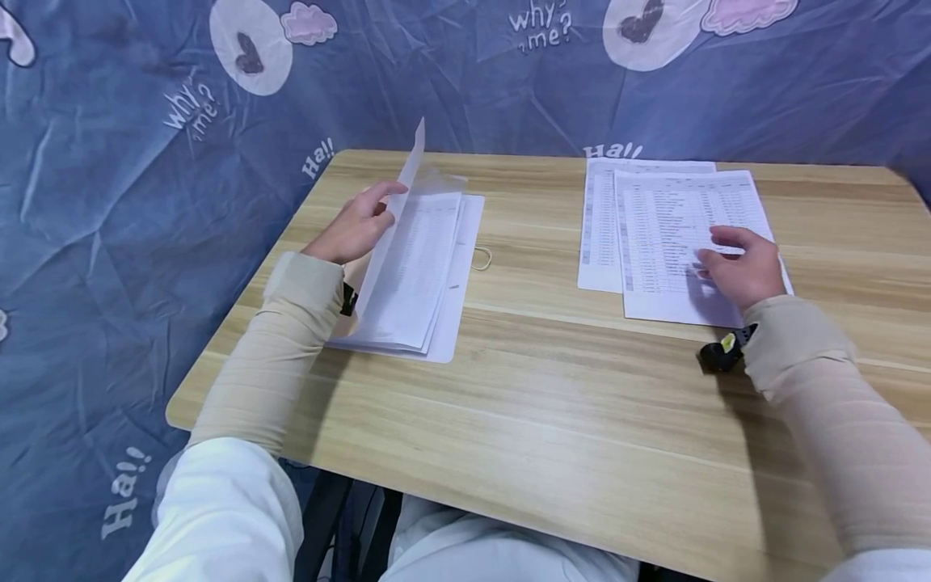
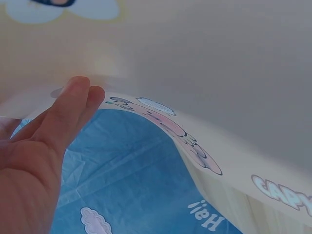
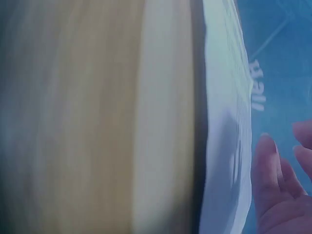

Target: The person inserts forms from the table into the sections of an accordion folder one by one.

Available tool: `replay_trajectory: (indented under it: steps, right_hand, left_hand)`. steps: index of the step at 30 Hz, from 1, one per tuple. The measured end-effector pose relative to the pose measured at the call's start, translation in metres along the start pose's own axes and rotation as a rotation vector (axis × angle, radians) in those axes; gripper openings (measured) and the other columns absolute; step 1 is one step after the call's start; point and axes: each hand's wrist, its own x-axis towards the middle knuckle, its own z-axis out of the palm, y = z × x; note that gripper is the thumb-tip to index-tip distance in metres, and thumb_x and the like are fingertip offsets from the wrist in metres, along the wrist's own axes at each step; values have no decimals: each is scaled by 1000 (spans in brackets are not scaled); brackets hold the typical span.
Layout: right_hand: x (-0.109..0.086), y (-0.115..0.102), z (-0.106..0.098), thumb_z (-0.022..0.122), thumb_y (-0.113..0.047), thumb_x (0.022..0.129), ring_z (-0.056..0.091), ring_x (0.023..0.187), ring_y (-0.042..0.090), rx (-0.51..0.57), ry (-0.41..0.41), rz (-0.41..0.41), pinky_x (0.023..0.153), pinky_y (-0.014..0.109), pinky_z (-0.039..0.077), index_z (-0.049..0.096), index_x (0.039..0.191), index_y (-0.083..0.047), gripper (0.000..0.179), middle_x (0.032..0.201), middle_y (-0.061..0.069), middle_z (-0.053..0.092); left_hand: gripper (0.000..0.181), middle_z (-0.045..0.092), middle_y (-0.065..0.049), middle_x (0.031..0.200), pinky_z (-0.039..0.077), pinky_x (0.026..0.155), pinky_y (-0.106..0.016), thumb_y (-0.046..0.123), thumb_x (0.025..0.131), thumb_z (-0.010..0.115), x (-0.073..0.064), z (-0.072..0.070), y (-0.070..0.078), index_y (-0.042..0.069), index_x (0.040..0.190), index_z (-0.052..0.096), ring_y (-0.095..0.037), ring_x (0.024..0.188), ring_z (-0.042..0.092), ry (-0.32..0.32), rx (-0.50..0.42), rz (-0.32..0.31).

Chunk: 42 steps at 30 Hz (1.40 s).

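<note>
By the table's left edge, the left hand, fingers nearly straight, props up a folder cover, printed sheets already inside; far-edge loose printouts (still outside) lie under the relaxed, empty right hand.

One overhead, two close beside hands

Folder open at table left, cover raised at a tilt, cartoon print outside. Printed papers inside. Table right: two printed sheets, flat, overlapping, right one on top.
</note>
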Motion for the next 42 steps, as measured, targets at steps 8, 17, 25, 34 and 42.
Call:
replay_trajectory:
  steps: [8, 17, 25, 34, 42]
  right_hand:
    - [-3, 18, -35, 51, -40, 91, 40, 78, -12, -161, 36, 74, 63, 8, 38, 36, 145, -8, 65, 148, 18, 36]
    - [-4, 26, -54, 49, -35, 90, 44, 121, 39, -260, 37, 81, 76, 23, 35, 34, 143, 1, 66, 143, 29, 34]
    - [-6, 25, -49, 50, -21, 86, 42, 114, 44, -303, 45, 120, 69, 28, 34, 34, 140, 9, 64, 134, 35, 38]
    - [-6, 29, -47, 54, -14, 85, 40, 114, 46, -332, 32, 134, 85, 48, 39, 32, 140, 10, 64, 132, 35, 37]
    - [-6, 31, -48, 56, -12, 85, 39, 118, 46, -310, 19, 217, 90, 53, 40, 27, 144, 6, 68, 139, 35, 32]
  left_hand:
    - [46, 41, -15, 139, 38, 85, -41, 9, 96, 34, 1, 0, -2, 12, 142, 37, -28, 98, 47, -1, -3, 8]
    - [45, 37, -14, 144, 38, 89, -43, 9, 96, 34, 0, -2, -5, 12, 141, 37, -28, 107, 47, 0, -13, 2]
    - [44, 44, -15, 137, 39, 86, -41, 9, 95, 35, -2, -2, -9, 12, 139, 39, -29, 101, 49, 18, -10, 18]
    - [45, 33, -10, 149, 34, 100, -44, 11, 97, 35, 0, 1, -11, 11, 141, 37, -28, 126, 39, -6, -30, 28]
    - [45, 42, -11, 140, 35, 84, -39, 10, 96, 35, 1, 4, -11, 11, 140, 39, -28, 96, 45, 4, -24, 38]
